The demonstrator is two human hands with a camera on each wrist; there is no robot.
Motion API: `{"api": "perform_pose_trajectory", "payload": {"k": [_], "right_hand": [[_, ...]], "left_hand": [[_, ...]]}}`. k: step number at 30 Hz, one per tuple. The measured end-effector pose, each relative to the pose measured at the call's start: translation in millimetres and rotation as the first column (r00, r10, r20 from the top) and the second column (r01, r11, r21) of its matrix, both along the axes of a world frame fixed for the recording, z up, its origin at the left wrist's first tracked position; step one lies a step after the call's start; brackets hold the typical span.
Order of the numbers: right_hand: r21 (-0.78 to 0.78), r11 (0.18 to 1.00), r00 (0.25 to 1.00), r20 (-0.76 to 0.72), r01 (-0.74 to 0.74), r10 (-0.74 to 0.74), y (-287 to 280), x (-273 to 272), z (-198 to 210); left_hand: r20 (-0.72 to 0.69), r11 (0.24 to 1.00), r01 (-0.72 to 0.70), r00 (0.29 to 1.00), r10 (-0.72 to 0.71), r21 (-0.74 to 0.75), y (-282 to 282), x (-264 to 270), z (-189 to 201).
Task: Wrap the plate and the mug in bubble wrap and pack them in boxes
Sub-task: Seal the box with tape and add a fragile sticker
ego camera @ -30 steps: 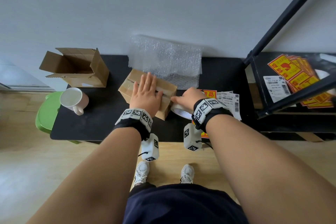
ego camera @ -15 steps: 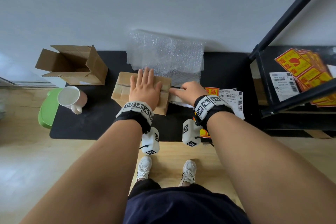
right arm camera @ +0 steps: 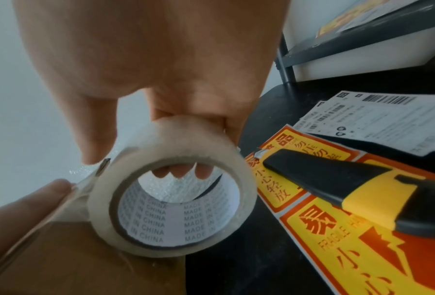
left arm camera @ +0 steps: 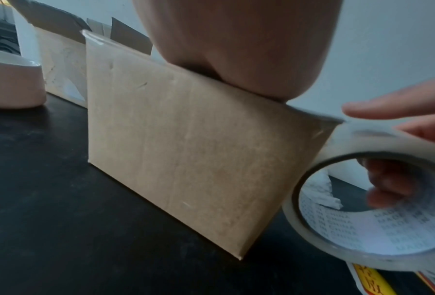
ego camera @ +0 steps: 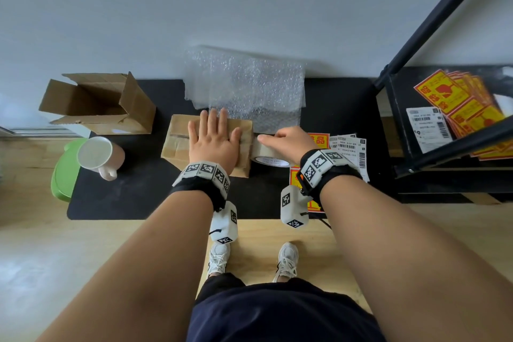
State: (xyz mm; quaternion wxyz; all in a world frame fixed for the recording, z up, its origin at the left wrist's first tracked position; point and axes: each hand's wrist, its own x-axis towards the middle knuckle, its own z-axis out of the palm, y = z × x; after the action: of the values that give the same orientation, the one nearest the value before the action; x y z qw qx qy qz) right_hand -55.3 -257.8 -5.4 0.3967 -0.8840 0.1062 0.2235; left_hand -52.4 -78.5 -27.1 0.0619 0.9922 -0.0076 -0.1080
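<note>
A closed cardboard box (ego camera: 177, 144) (left arm camera: 186, 159) lies in the middle of the black table (ego camera: 138, 191). My left hand (ego camera: 215, 141) presses flat on its top with straight fingers. My right hand (ego camera: 286, 141) grips a roll of clear tape (ego camera: 268, 153) (right arm camera: 173, 199) (left arm camera: 378, 209) at the box's right edge, fingers through the core, and a strip of tape runs from the roll onto the box top. A pink mug (ego camera: 101, 154) stands at the left. Bubble wrap (ego camera: 247, 89) leans against the wall behind the box. No plate shows.
An open empty cardboard box (ego camera: 97, 103) sits at the back left. A green stool (ego camera: 65, 172) is beside the table's left end. Fragile stickers (right arm camera: 337, 229), shipping labels (ego camera: 349, 150) and a black-and-yellow utility knife (right arm camera: 362, 185) lie right of the roll. A black shelf (ego camera: 449, 119) stands at the right.
The closed box has turned from slanted to square with the table edge. My right hand with the roll has stayed at the box's right edge, and my left hand stays flat on top.
</note>
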Motion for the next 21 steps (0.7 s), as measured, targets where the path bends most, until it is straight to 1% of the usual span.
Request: {"api": "perform_pose_trajectory", "payload": {"k": [4, 5, 7, 9, 11, 14, 16, 17, 19, 21], "right_hand": [[0.079, 0.996, 0.999, -0.016, 0.037, -0.036, -6.2, -3.0, 0.5], [0.086, 0.995, 0.999, -0.009, 0.041, -0.04, -5.8, -2.8, 0.1], [0.088, 0.996, 0.999, 0.009, 0.031, -0.032, -3.2, -0.8, 1.2], [0.059, 0.998, 0.999, 0.031, -0.01, 0.009, -0.8, 3.7, 3.2], [0.001, 0.998, 0.997, 0.05, -0.057, 0.057, 0.1, 9.9, 4.4], [-0.08, 0.989, 0.991, 0.042, -0.123, 0.126, 2.6, 14.8, 0.6], [-0.138, 0.978, 0.987, 0.028, -0.155, 0.16, 7.3, 11.1, -6.8], [-0.149, 0.978, 0.987, 0.048, -0.145, 0.154, 10.1, 9.0, -11.1], [-0.144, 0.983, 0.987, 0.102, -0.112, 0.128, 14.2, 7.6, -15.5], [-0.122, 0.988, 0.988, 0.104, -0.098, 0.111, 13.1, 9.4, -14.3]], "left_hand": [[0.066, 0.997, -0.075, 0.995, 0.073, 0.02, -3.9, -3.9, 2.2], [0.065, 0.997, -0.072, 0.995, 0.071, 0.016, -4.7, -4.5, 3.6], [0.046, 0.999, -0.021, 0.999, 0.023, -0.036, -4.8, -5.0, 4.5], [0.02, 0.994, 0.031, 0.999, -0.029, -0.101, -2.5, -5.6, 5.8], [-0.025, 0.991, 0.038, 0.999, -0.042, -0.129, 0.2, -2.1, 7.3], [-0.079, 0.994, 0.038, 0.996, -0.047, -0.107, 2.6, 0.8, 7.5], [-0.068, 0.995, 0.052, 0.996, -0.058, -0.081, 2.7, -1.1, 5.7], [-0.052, 0.996, 0.052, 0.997, -0.056, -0.076, 2.8, -2.3, 4.3], [-0.018, 0.996, 0.033, 0.999, -0.035, -0.079, 2.0, -2.7, 4.0], [0.008, 0.996, 0.006, 1.0, -0.005, -0.087, -0.5, -1.6, 5.3]]}}
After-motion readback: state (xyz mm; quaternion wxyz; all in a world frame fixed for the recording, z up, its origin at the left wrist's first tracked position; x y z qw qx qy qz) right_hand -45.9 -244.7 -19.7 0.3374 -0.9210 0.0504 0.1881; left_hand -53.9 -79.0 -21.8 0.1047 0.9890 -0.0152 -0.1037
